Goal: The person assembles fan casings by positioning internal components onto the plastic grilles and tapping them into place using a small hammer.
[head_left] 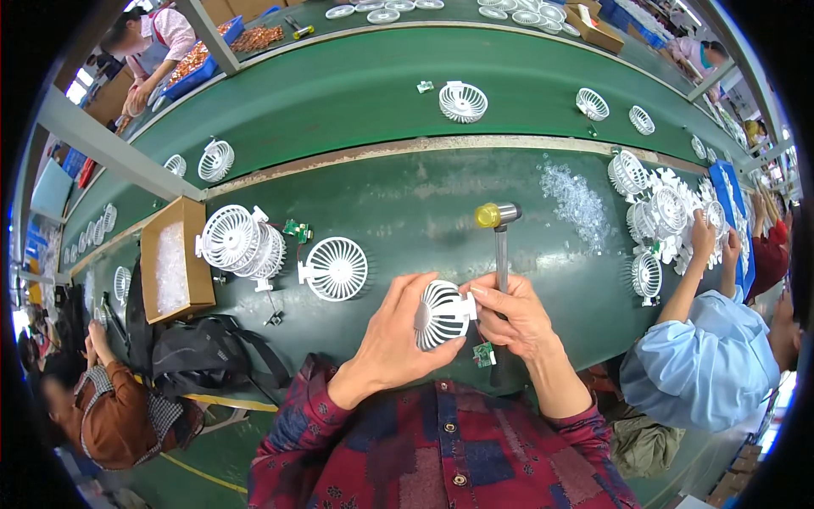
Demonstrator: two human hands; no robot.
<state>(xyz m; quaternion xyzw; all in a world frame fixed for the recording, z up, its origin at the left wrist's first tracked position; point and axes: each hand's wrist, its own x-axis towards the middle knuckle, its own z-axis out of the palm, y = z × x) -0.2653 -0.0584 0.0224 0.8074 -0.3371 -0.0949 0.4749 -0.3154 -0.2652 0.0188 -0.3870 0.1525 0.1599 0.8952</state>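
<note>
Overall, the green bench point(424, 208) formed the work surface. A hammer point(501, 250) with a yellow face extended beneath the right hand point(521, 321); contact could not be determined. The left hand point(383, 335) was cupped around a white slatted housing point(444, 315), held in front of the wearer's shirt point(407, 450), while the right thumb and fingers appeared to pinch its side tab. The housing was judged light, stiff and smooth, its thin ribs breakable; the rim offered the safer hold. A small circuit board point(484, 355), probably fragile, showed just below the right fingers.
</note>
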